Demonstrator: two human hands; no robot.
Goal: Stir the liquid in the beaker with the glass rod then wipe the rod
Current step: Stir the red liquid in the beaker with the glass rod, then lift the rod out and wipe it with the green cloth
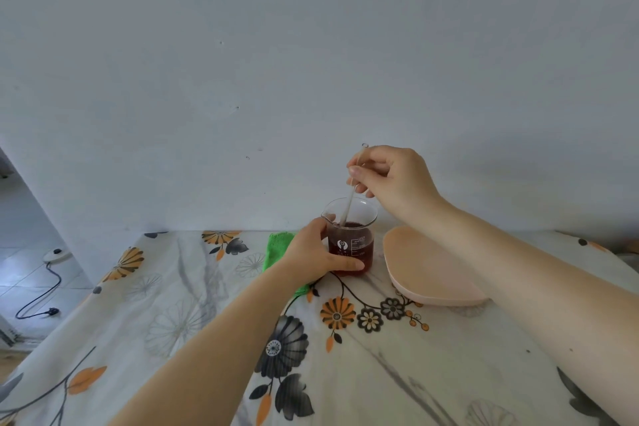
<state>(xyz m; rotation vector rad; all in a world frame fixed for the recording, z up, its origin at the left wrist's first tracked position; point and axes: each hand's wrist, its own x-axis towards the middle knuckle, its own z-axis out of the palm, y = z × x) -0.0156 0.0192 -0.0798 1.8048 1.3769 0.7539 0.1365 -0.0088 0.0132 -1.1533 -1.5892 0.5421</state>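
A folded green microfibre cloth (pixel 276 249) lies on the floral-printed tablecloth (pixel 173 322), partly under the left hand (pixel 311 252), which grips the clear glass beaker (pixel 351 239) of dark red liquid (pixel 352 254) from its left side. Above the beaker, the right hand (pixel 390 180) pinches the thin glass rod (pixel 348 205), tilted, lower end in the liquid. A pale pink oval plastic tray (pixel 422 266) sits just right of the beaker.

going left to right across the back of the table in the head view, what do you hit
green cloth → left hand gripping the beaker → beaker of dark red liquid with the glass rod in it → pink tray
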